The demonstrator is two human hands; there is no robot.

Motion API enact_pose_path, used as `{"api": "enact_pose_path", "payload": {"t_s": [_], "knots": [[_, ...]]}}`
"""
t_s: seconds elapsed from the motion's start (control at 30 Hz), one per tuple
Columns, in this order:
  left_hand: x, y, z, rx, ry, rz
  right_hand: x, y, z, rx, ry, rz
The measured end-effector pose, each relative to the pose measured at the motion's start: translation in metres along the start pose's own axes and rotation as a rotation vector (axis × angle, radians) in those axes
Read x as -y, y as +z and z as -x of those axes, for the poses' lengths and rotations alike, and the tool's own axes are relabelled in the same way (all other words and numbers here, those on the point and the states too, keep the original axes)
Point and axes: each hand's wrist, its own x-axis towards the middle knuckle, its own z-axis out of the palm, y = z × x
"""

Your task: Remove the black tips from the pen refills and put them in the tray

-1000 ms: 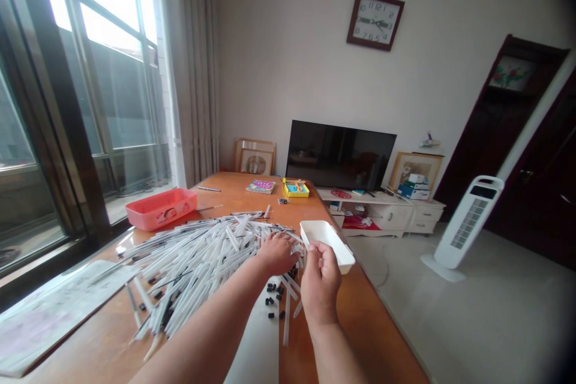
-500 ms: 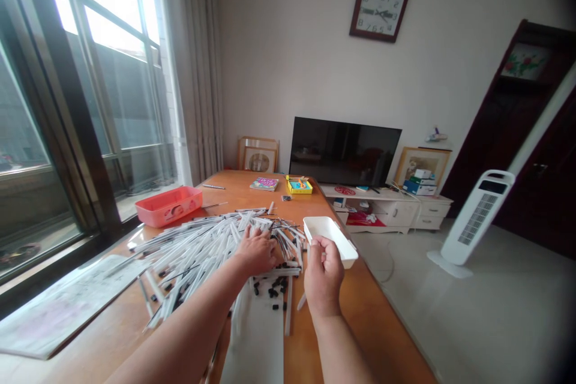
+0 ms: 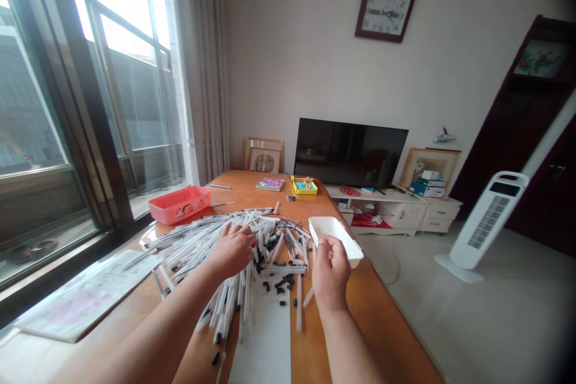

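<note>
A spread-out heap of whitish, translucent plastic tubes (image 3: 198,252) covers the middle of the table, with thin dark rods and small black caps (image 3: 283,281) among it. My left hand (image 3: 234,249) is over the heap, fingers apart and nothing visible in them. Beside the heap, on the right, is a white plastic tray (image 3: 330,229). At the tray's near side my right hand (image 3: 332,270) is closed in a pinch. Whatever its fingertips hold, if anything, is hidden, and I cannot tell whether they grip the rim.
A pink plastic box (image 3: 180,204) stands beyond the heap at left. A booklet (image 3: 270,184) and a yellow box (image 3: 304,186) lie toward the far end. A white sheet (image 3: 265,342) runs along the near middle. The table's right edge (image 3: 396,312) drops to the floor.
My left hand has moved left across the heap, uncovering tubes and black parts. My right hand stays pinched by the white tray. The view has shifted slightly.
</note>
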Motion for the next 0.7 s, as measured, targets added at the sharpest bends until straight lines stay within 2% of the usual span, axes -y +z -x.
{"api": "enact_pose_path", "payload": {"t_s": [0.17,0.27,0.37,0.5,0.6,0.7], "knots": [[0.01,-0.007,0.012,-0.065,-0.008,0.001,-0.004,-0.001,-0.005,-0.023,0.077,-0.026],[0.004,-0.012,0.018,-0.124,0.001,0.008,-0.005,-0.003,-0.007,-0.053,0.095,-0.038],[-0.02,-0.017,0.024,-0.145,0.048,0.035,-0.005,-0.005,-0.009,-0.084,0.107,-0.075],[-0.073,-0.019,0.031,-0.063,0.226,0.131,-0.007,-0.006,-0.013,-0.115,0.109,-0.121],[-0.107,-0.01,0.036,-0.002,0.413,0.21,-0.01,-0.006,-0.016,-0.132,0.106,-0.129],[-0.126,0.007,0.038,0.059,0.5,0.187,-0.014,-0.006,-0.017,-0.131,0.114,-0.129]]}}
